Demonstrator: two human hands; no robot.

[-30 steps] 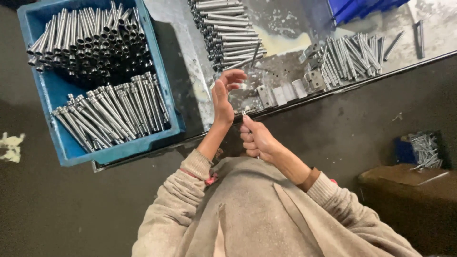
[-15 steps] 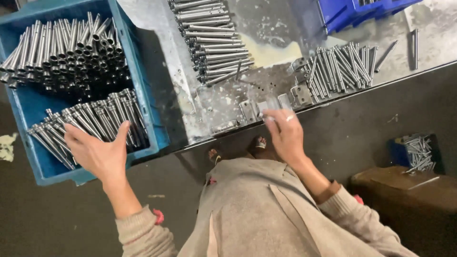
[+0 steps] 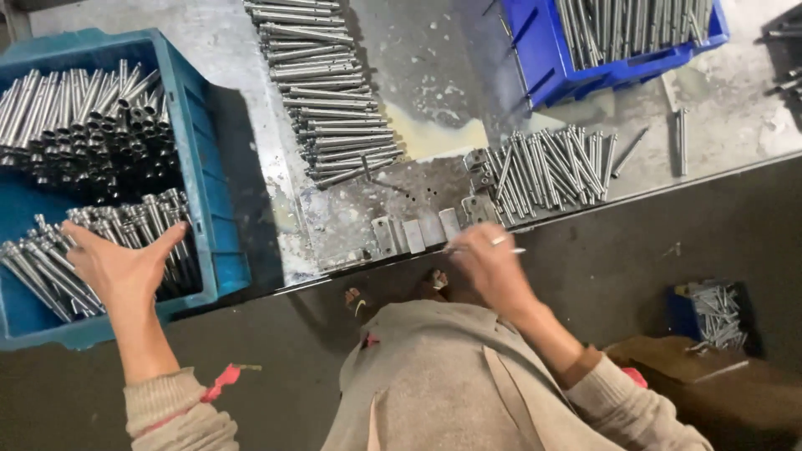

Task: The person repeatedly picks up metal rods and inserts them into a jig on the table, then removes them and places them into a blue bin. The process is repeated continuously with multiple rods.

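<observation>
At the near edge of the worktop [image 3: 434, 92], the right hand [image 3: 493, 267] is curled over a thin metal pin [image 3: 514, 250]; only the pin's tip shows past the fingers, and how firmly they pinch it is hard to make out. Just beyond the knuckles a few small flat metal plates [image 3: 413, 234] stand in a row along that edge. The left hand [image 3: 121, 267] is spread open, fingers apart, palm down over the lower bundle of steel rods [image 3: 50, 267] in the teal crate [image 3: 221, 209] at the worktop's left end; whether the palm touches the rods cannot be told. The crate's upper half holds a heap of short steel tubes [image 3: 83, 125], end-on. A loose stack of rods [image 3: 322, 92] lies mid-worktop, a smaller fan of rods [image 3: 551, 167] near the front edge. At the far right corner a blue bin [image 3: 576, 71], cut off by the frame, holds more rods. Below, on the dark floor, a small box of pins [image 3: 710, 313] is blurred.
</observation>
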